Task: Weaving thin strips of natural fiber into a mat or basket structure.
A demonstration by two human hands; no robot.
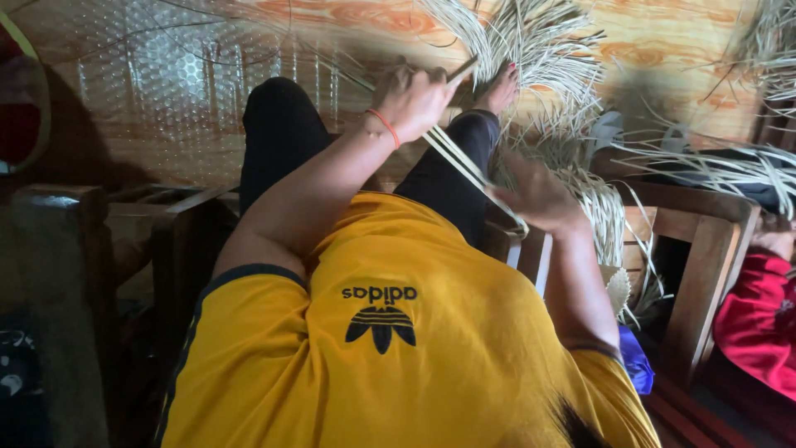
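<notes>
Floor [663,50] covered in orange wood-grain vinyl, glossy. Clear bubble-textured sheet [166,83] spread over floor at 10 o'clock, catching soft daylight glare. Dark wooden chair frame [705,274] at 3 o'clock, slatted. More dark wooden furniture [75,249] at 9 o'clock, in shadow. Red cloth [759,323] at 4 o'clock edge. Light diffuse, brightest toward 12 o'clock.

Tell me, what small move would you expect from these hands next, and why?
Probably the left hand draws the pale strips a little further up, tightening them. The strips run taut in a straight line from that raised fist down to the right hand, which grips their lower end near the loose bundle of straw. That is only a guess from the stretched line.
</notes>
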